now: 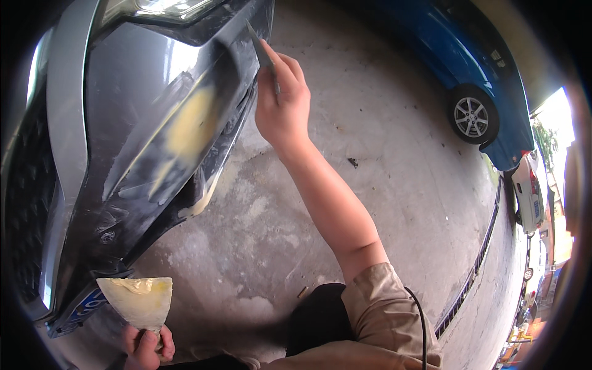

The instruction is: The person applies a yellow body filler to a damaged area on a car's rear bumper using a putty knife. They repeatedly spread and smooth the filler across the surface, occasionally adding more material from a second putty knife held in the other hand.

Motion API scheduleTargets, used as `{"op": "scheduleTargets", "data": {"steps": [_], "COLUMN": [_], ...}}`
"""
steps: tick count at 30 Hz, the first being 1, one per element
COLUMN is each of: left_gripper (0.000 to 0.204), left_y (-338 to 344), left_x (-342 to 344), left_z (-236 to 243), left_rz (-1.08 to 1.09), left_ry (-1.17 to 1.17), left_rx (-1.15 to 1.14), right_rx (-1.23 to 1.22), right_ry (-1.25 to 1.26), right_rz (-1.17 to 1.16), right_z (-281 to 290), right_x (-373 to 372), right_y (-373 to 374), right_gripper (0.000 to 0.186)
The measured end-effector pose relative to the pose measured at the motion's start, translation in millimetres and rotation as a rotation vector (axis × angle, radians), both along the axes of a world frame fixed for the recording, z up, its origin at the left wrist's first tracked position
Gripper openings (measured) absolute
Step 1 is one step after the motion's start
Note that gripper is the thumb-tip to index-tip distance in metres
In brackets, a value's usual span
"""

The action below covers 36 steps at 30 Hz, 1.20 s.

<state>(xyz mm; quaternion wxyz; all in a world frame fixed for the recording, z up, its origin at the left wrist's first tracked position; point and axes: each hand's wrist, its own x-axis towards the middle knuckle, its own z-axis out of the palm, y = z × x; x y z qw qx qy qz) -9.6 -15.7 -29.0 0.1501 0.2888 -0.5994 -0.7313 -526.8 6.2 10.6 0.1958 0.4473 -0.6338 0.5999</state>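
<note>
My left hand (147,350) is closed around the handle of a wide putty knife (137,306) at the lower left. Pale yellow putty (143,286) lies along its upper edge. In my outstretched right hand (283,108) is a thin grey scraper (261,54), seen nearly edge-on. Its tip is close to the outer corner of a dark grey car bumper (132,74); whether it touches I cannot tell. Dull, sanded-looking areas mark the bumper, with a smoothed yellow filler patch (192,123) in the middle of them.
Above the bumper sits a headlight (166,7), and a blue licence plate (83,311) hangs low on the left. Stained concrete floor (394,154) spreads to the right. A blue car (493,80) stands at the far right, with a white car (528,191) beyond it and a floor grate (472,277) nearby.
</note>
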Motion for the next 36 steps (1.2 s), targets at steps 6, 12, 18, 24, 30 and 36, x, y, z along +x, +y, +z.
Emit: {"op": "scheduleTargets", "data": {"steps": [6, 12, 18, 24, 30, 36], "left_gripper": [0.034, 0.04, 0.039, 0.036, 0.031, 0.031], "left_y": [-0.4, -3.6, -7.0, -6.6, -3.2, -2.0], "left_x": [-2.9, -1.1, -0.2, -1.2, 0.2, 1.2], "left_z": [-0.9, 0.5, -0.5, -2.5, -2.3, -2.1], "left_rz": [-0.015, -0.006, 0.042, 0.012, 0.05, 0.039], "left_ry": [0.042, 0.018, -0.004, 0.008, -0.058, -0.039], "left_rx": [0.027, 0.017, 0.03, 0.021, 0.057, 0.049], "right_rx": [-0.049, -0.028, -0.054, -0.046, -0.057, -0.039], "right_ry": [0.154, 0.149, 0.057, -0.199, -0.018, 0.05], "right_rz": [-0.021, -0.039, -0.137, 0.09, 0.105, 0.136], "right_z": [-1.8, -21.6, -20.7, -23.4, -35.3, -51.5], "right_x": [17.3, 35.8, 3.9, -8.5, 19.6, 52.0], "right_y": [-23.5, -21.8, -23.1, -32.7, -25.6, -16.2], "right_gripper": [0.046, 0.05, 0.053, 0.047, 0.054, 0.065]}}
